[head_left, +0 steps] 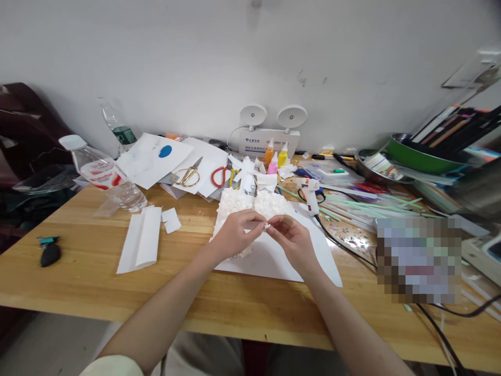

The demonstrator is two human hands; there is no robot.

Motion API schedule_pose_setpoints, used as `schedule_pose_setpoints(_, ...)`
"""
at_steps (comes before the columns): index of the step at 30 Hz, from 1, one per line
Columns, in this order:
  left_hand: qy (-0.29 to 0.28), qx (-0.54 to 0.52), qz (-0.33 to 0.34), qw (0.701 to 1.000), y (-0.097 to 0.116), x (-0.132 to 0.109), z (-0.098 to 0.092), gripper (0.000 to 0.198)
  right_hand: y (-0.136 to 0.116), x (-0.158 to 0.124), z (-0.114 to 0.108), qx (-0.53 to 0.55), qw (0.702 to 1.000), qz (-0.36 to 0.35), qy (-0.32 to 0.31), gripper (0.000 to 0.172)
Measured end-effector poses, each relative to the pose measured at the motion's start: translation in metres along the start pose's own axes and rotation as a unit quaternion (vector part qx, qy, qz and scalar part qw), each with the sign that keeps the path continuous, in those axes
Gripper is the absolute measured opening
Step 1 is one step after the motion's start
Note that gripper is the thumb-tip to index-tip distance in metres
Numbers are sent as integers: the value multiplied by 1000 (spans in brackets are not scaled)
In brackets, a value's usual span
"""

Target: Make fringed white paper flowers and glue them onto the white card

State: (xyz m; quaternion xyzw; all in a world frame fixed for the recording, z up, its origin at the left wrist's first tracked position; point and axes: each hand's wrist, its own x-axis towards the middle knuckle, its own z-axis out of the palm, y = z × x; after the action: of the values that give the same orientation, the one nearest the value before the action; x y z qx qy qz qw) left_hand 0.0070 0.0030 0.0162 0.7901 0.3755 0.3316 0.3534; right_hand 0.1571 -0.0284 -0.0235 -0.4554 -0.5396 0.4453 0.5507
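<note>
My left hand point(243, 230) and my right hand point(289, 236) meet over a white sheet point(270, 263) near the middle of the table. Between the fingertips of both is a small piece of white paper point(266, 226), pinched from either side. Fluffy clumps of crumpled white paper bits point(270, 202) cover the upper and left part of the sheet, just behind and beneath my hands. Part of these clumps is hidden by my left hand. A white glue gun point(310, 196) stands right of the sheet, its black cord running toward the right.
Left are a folded white paper point(140, 240), small paper squares point(171, 220), a water bottle point(107, 177) and a black key fob point(50, 253). Gold scissors point(188, 176), red-handled scissors point(219, 176) and paint bottles point(273, 163) lie behind. Thin sticks point(352, 206) and a blurred-out object point(418, 260) are right.
</note>
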Motion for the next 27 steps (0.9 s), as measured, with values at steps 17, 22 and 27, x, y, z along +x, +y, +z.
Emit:
schedule_pose_setpoints(17,-4,-7,13,1000,-2,-1,3,16,2,0,-1,-38,999,-21,30,16)
schedule_pose_setpoints(22,-9,1,18,1000,-2,-1,3,17,2,0,0,-76,996,-25,40,18)
schedule_pose_setpoints(27,-6,30,61,998,-5,-2,5,23,3,0,-1,-84,995,-34,30,21)
